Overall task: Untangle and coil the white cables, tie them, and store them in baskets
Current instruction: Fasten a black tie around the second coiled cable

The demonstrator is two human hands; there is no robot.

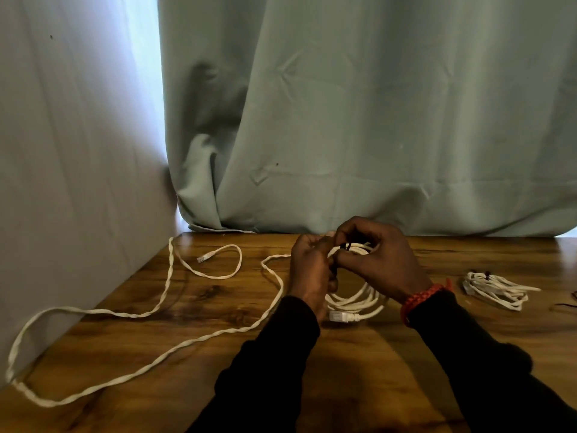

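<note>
left hand (310,270): fingers curled, gripping the top of the cable coil (354,300) together with the dark tie (345,247)
right hand (379,259): fingers curled over the coil top, pinching the dark tie against the strands; red braided wristband (421,296) at the wrist
cable coil: white, several loops, held upright between both hands, lower loops and a plug (337,316) resting on the table (343,370)
loose cable (156,310): white twisted length, runs from the hands out across the left side of the table, loops near the left edge and back; its free plug end (203,258) lies flat towards the far left
tied bundle (496,290): second white cable, already coiled, dark ties on it, lies on the table to the right, well apart from the hands
dark scraps (565,304): at the right table edge, too small to tell what they are
backdrop: grey-green curtain (374,120) behind the table, pale cloth (78,151) on the left
baskets: cannot tell where
</note>
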